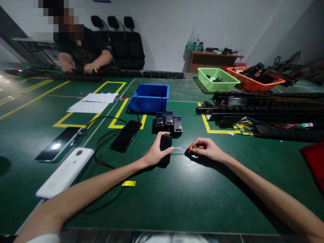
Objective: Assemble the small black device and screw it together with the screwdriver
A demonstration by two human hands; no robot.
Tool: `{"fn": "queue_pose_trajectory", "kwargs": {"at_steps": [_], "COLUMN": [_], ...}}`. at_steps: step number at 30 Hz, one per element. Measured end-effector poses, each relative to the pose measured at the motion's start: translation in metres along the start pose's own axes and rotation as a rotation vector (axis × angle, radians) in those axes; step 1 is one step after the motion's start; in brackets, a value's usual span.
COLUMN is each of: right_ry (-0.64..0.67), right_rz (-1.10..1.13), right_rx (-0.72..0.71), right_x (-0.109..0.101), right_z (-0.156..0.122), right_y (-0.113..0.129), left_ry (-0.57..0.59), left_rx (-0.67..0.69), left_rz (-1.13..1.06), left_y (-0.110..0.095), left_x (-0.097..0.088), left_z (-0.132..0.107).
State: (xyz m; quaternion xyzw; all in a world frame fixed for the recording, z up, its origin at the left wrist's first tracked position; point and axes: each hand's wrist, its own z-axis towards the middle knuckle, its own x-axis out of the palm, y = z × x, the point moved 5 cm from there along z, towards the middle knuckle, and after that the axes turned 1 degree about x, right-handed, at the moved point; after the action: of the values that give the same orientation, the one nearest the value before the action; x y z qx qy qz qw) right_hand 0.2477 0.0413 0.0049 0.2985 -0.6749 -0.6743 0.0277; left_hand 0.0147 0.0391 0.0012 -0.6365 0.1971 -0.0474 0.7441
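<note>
The left hand (155, 153) is clamped on a small black box (165, 143), which stands on the green surface (177, 195) just in front of three black modules (169, 123). The right hand (209, 149) grips an orange-handled screwdriver (186, 147), with its tip touching the box.

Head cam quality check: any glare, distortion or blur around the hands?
Head view: wide-angle bend, yellow lines bow near the left edge, which looks smeared; hard glare on the phone at left, soft sheen on the green table by the hands; left hand on the black module and right hand on the screwdriver are sharp, dark shadows beneath them.
</note>
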Motion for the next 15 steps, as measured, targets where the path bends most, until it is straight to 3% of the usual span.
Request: {"fn": "queue_pose_trajectory", "kwargs": {"at_steps": [15], "right_ry": [-0.033], "right_rz": [-0.049], "right_rx": [-0.044], "right_x": [0.0065], "right_z": [0.0001], "right_y": [-0.0059], "left_ry": [-0.007], "left_rx": [0.008], "left_rz": [-0.013], "left_y": [-0.0004], "left_x": [-0.0003], "left_z": [0.0002]}}
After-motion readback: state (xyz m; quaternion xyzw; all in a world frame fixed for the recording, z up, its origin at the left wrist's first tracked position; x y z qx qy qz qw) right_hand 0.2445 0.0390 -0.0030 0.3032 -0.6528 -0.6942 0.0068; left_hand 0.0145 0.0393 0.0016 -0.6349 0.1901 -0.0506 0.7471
